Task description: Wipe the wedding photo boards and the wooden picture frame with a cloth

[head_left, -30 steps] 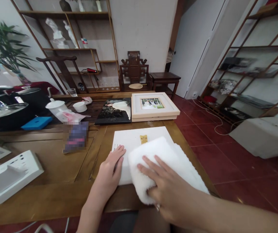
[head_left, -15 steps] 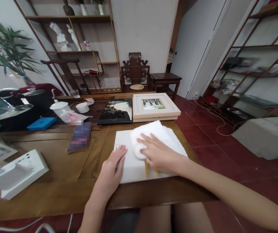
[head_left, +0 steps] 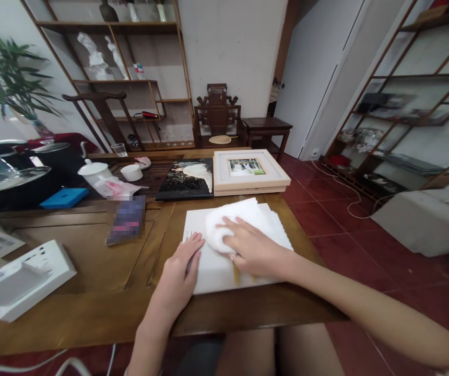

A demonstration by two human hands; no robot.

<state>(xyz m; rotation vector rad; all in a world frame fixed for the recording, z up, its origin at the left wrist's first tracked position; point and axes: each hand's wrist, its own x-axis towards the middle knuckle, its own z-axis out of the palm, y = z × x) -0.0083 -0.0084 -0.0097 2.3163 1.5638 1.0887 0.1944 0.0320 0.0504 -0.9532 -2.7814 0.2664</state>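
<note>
A white flat panel (head_left: 214, 271) lies on the wooden table (head_left: 91, 271) in front of me. My left hand (head_left: 179, 274) rests flat on its left edge, fingers stretched out. My right hand (head_left: 250, 248) presses palm-down on a folded white towel (head_left: 244, 214) that lies over the panel's far half, fingers spread. A small yellow mark on the panel shows just under my right hand.
Beyond the panel lie a dark photo print (head_left: 187, 180) and a stacked light wooden picture frame (head_left: 248, 172). A white box (head_left: 21, 279) sits at the left; pots, a blue block (head_left: 63, 197) and cups stand further back. Shelves line both walls.
My right hand slid the towel from the panel's near right part toward the far edge, then slightly left. The left hand stayed on the panel's left edge.
</note>
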